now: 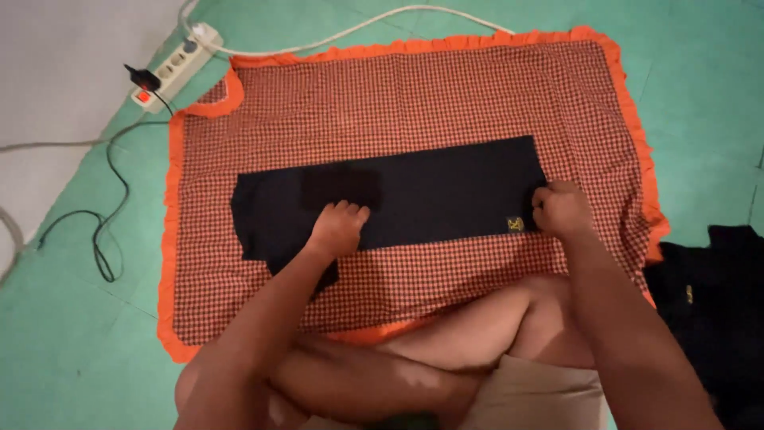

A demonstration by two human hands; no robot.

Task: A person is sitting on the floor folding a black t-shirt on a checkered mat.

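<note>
You sit cross-legged on a green tiled floor (64, 334) with a red-and-white checked cloth edged in an orange frill (446, 95) spread in front of your knees. A dark navy garment folded into a long flat strip (446, 191) lies across the middle of that cloth, running left to right. Your left hand (338, 227) rests on the strip's lower edge towards its left part, fingers curled down and knuckles up, pressing the fabric rather than lifting it. Your right hand (561, 209) is closed into a fist at the strip's right end, pinching the fabric just beside a small yellow emblem (516, 224). A white power strip (175, 68) with a black cable (107, 231) lies on the floor beyond the cloth's upper left corner. A heap of dark clothing (712, 295) sits on the floor near your right arm
</note>
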